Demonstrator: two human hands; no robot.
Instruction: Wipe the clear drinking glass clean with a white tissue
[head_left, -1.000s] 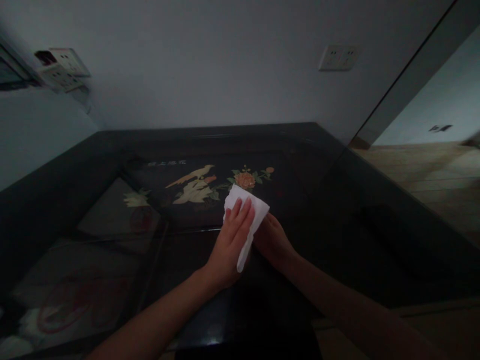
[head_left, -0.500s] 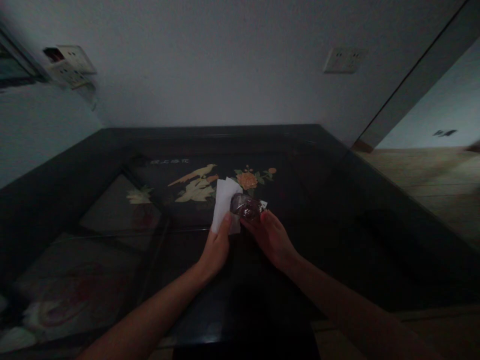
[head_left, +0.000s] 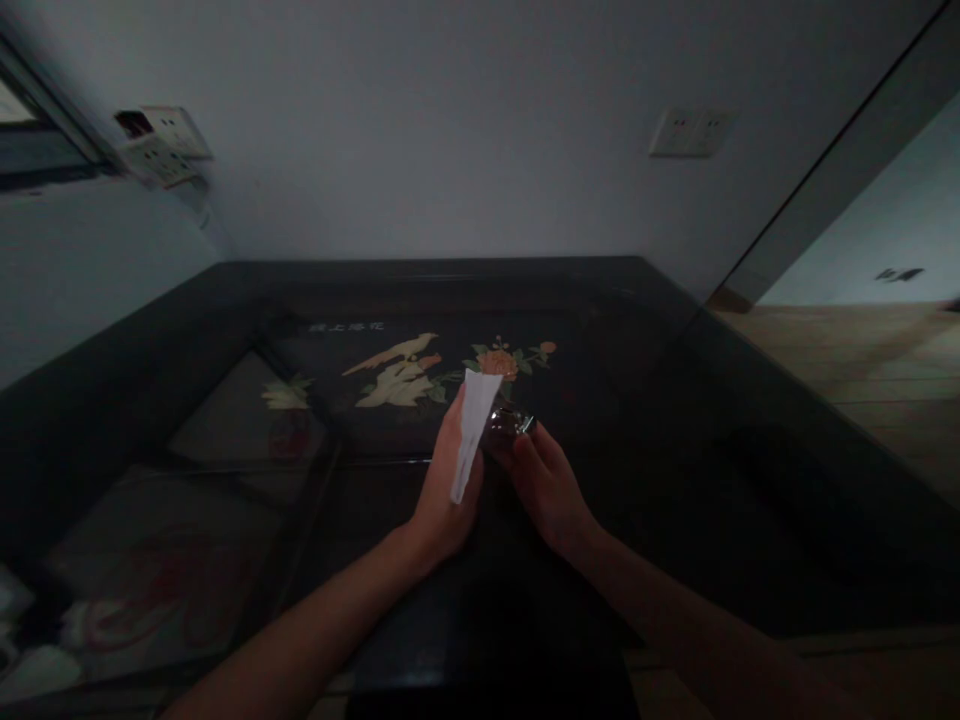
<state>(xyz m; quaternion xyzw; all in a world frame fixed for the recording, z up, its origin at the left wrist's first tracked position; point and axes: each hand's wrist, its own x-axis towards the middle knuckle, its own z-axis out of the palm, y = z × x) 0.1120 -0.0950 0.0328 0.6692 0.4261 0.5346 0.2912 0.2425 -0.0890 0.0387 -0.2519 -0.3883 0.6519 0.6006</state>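
Note:
My left hand (head_left: 445, 480) holds a folded white paper (head_left: 477, 415), turned nearly edge-on, with the fingers behind and beside it. Just to its right, my right hand (head_left: 546, 482) grips a small dark, shiny object (head_left: 508, 424) that looks like a glossy package. The object is close to the paper's right side; whether they touch is unclear. Both hands are over the dark glossy table (head_left: 420, 268), in front of its inlaid bird (head_left: 397, 350) and orange flower (head_left: 498, 363).
Pale items (head_left: 45, 670) lie at the table's lower left. Wall sockets (head_left: 691, 132) are at the right, with more sockets (head_left: 176, 132) at the left. Wooden floor (head_left: 847, 350) shows beyond the table's right edge.
My left hand has turned, so the paper now shows narrow and edge-on instead of broad. The shiny object in my right hand has tilted and shows less of itself. The view has shifted slightly.

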